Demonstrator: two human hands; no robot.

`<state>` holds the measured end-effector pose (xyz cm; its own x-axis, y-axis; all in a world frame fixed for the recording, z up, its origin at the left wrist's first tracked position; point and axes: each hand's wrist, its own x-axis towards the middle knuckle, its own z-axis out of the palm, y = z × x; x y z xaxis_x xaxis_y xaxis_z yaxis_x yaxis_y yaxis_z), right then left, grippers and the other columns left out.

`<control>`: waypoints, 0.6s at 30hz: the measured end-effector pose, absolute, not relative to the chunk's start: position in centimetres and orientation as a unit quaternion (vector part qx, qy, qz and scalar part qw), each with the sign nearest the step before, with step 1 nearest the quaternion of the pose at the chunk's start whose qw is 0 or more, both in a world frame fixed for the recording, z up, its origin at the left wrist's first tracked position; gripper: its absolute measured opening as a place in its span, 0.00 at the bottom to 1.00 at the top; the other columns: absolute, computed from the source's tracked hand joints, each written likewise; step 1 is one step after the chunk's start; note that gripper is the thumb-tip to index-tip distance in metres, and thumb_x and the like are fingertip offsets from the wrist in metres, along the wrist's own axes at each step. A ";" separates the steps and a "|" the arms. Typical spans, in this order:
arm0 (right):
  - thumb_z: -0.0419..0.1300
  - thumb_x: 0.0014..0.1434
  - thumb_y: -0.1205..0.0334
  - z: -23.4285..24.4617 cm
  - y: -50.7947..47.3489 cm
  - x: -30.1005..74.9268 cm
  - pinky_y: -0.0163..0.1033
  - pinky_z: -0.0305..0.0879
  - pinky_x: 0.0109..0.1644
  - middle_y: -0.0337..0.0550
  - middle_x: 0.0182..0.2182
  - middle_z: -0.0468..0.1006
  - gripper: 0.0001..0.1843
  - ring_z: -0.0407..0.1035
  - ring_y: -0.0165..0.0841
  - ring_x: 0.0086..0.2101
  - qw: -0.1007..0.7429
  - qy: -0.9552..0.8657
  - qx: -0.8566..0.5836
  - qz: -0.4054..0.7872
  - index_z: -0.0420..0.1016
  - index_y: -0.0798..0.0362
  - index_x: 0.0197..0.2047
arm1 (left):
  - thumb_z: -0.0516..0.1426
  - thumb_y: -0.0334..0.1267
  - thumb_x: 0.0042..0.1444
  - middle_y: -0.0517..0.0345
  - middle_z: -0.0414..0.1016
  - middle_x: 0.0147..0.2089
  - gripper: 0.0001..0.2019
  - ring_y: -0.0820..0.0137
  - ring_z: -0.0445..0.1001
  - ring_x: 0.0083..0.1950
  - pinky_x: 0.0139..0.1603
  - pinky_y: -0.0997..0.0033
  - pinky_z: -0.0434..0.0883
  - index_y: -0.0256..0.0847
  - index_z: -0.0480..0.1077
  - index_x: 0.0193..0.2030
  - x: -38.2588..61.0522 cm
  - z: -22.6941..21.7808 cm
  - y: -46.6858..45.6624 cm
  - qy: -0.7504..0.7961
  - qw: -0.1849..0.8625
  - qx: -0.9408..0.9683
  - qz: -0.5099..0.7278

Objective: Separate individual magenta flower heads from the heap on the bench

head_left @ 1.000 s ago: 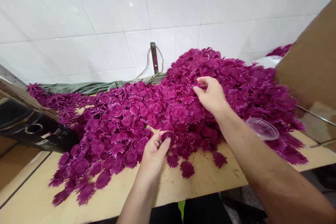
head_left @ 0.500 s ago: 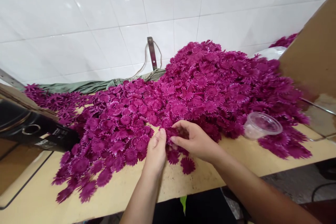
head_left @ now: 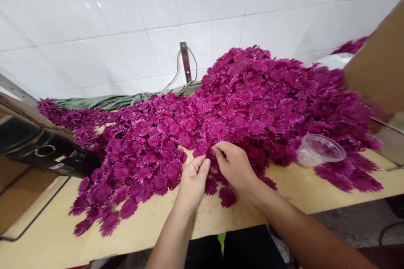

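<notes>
Over the front middle of the table, my left hand (head_left: 195,174) is closed in a pinch, thumb against the fingers, on the lower edge of a magenta artificial flower (head_left: 207,145). My right hand (head_left: 234,163) meets it from the right, its fingers bent and pinched at the same flower. The flower looks turned nearly edge-on, and part of it hides behind the fingertips. Just below the hands a loose flower head (head_left: 227,196) lies on the table. A large heap of matching magenta flowers (head_left: 259,96) rises directly behind both hands.
A clear plastic cup (head_left: 321,151) tilts against the heap at right, beside a cardboard box (head_left: 377,63). A black cylinder (head_left: 50,151) leans in at left. Green cloth (head_left: 104,102) runs along the tiled wall. The wooden table's (head_left: 252,212) front edge is near my forearms.
My right hand has turned over, its back now facing up more. The flower between my fingers has tipped upright. The whole view has shifted slightly.
</notes>
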<state>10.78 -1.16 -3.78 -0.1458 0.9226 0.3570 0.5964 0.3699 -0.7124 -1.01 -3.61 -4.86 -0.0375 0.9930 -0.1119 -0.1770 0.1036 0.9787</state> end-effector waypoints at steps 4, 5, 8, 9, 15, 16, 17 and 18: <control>0.46 0.58 0.68 -3.9 -1.2 10.3 0.38 0.60 0.32 0.44 0.24 0.71 0.13 0.65 0.34 0.26 0.389 -0.750 -0.521 0.121 0.65 0.53 0.24 | 0.62 0.42 0.40 0.62 0.72 0.21 0.11 0.75 0.67 0.25 0.30 0.76 0.65 0.36 0.72 0.26 -0.8 -4.8 -3.6 0.493 0.540 0.408 0.547; 0.46 0.59 0.68 -3.8 -1.2 10.3 0.39 0.61 0.33 0.45 0.25 0.71 0.12 0.66 0.34 0.28 0.401 -0.751 -0.513 0.104 0.66 0.53 0.26 | 0.62 0.42 0.40 0.62 0.71 0.20 0.11 0.75 0.67 0.24 0.30 0.76 0.65 0.36 0.72 0.25 -0.8 -4.7 -3.5 0.491 0.542 0.404 0.550; 0.50 0.57 0.68 -3.4 -1.6 10.5 0.41 0.63 0.40 0.49 0.33 0.71 0.06 0.66 0.37 0.35 0.449 -0.749 -0.483 0.059 0.67 0.55 0.35 | 0.63 0.44 0.39 0.63 0.69 0.17 0.12 0.77 0.65 0.20 0.26 0.77 0.64 0.36 0.71 0.23 -0.9 -4.5 -3.5 0.491 0.553 0.376 0.559; 0.51 0.57 0.67 -3.2 -1.8 10.6 0.42 0.63 0.41 0.49 0.34 0.70 0.06 0.65 0.37 0.36 0.454 -0.756 -0.468 0.054 0.67 0.55 0.36 | 0.63 0.44 0.39 0.64 0.69 0.17 0.12 0.77 0.64 0.20 0.25 0.77 0.64 0.36 0.71 0.23 -0.9 -4.4 -3.5 0.492 0.557 0.367 0.560; 0.54 0.55 0.69 -3.0 -2.3 11.1 0.43 0.64 0.41 0.46 0.31 0.70 0.03 0.64 0.37 0.36 0.412 -0.790 -0.447 0.081 0.69 0.55 0.33 | 0.63 0.45 0.38 0.63 0.69 0.17 0.14 0.76 0.64 0.19 0.24 0.77 0.64 0.35 0.71 0.24 -0.8 -4.3 -3.5 0.496 0.557 0.337 0.575; 0.55 0.54 0.68 -3.0 -2.2 11.2 0.44 0.64 0.42 0.46 0.32 0.71 0.03 0.65 0.37 0.36 0.403 -0.790 -0.454 0.087 0.70 0.55 0.34 | 0.63 0.46 0.39 0.63 0.69 0.17 0.14 0.77 0.64 0.19 0.24 0.77 0.64 0.35 0.70 0.23 -0.8 -4.4 -3.5 0.497 0.559 0.338 0.571; 0.57 0.54 0.67 -3.0 -2.2 11.2 0.44 0.63 0.42 0.46 0.33 0.71 0.04 0.65 0.37 0.36 0.388 -0.795 -0.457 0.095 0.70 0.55 0.35 | 0.63 0.46 0.39 0.63 0.68 0.16 0.14 0.77 0.64 0.19 0.24 0.77 0.63 0.35 0.70 0.22 -0.9 -4.4 -3.5 0.498 0.560 0.342 0.567; 0.58 0.53 0.65 -2.9 -2.1 11.2 0.44 0.63 0.43 0.46 0.33 0.72 0.05 0.65 0.37 0.36 0.369 -0.803 -0.457 0.103 0.71 0.55 0.35 | 0.63 0.46 0.40 0.63 0.67 0.16 0.14 0.77 0.63 0.20 0.24 0.77 0.63 0.35 0.70 0.22 -0.9 -4.5 -3.5 0.496 0.561 0.347 0.565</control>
